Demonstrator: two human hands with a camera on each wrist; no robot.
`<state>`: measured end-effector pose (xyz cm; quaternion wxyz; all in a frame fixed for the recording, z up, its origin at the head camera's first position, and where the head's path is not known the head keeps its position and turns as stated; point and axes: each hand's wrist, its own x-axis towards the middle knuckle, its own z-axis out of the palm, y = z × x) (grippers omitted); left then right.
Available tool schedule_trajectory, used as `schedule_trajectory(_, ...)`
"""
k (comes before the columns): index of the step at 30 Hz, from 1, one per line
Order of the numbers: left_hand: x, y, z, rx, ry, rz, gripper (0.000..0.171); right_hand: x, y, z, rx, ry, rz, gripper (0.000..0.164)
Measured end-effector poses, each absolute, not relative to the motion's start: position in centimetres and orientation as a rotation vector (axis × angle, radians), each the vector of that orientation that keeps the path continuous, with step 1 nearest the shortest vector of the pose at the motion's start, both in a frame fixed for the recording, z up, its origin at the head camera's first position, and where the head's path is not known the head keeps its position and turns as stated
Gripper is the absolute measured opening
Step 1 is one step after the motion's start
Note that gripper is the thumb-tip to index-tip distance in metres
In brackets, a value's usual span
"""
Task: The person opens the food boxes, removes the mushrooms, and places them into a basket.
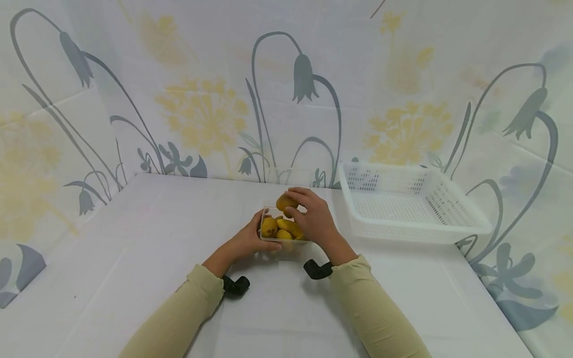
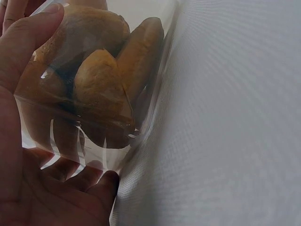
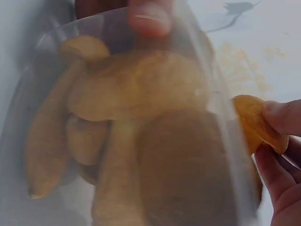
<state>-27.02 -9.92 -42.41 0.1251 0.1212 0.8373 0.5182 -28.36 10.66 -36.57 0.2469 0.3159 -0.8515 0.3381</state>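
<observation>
My left hand (image 1: 243,243) grips a clear plastic box (image 1: 286,241) by its left side, with the thumb along the near wall in the head view. Several yellow, smooth fruit-like pieces (image 1: 269,227) lie inside, some rounded and some long; their kind I cannot tell. Just over the box's opening, my right hand (image 1: 315,219) pinches another yellow fruit-like piece (image 1: 285,202) between thumb and fingers. This piece (image 3: 251,125) shows beyond the box wall in the right wrist view. Through the clear side, the left wrist view shows a rounded piece (image 2: 101,87) beside a long one (image 2: 141,54).
A white perforated plastic basket (image 1: 416,231) stands on the white-covered table (image 1: 134,278) at the back right. Behind the hands, a faint transparent container (image 1: 279,175) is near the flower-printed backdrop (image 1: 304,124). Black curved mounts (image 1: 319,270) stick out at both wrists.
</observation>
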Motion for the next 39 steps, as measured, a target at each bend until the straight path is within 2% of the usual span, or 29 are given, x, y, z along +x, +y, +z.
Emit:
schedule_trajectory(17, -27.2, -10.0, -42.7, 0.359, 2.435, 1.514, 0.115, -27.7, 12.7, -33.9, 0.875, -2.208, 1.044, 0.036)
schedule_trajectory(39, -27.1, -9.9, -42.7, 0.366, 2.439, 1.526, 0.116, -28.0, 17.7, -31.8, 0.645, -2.251, 1.225, 0.040)
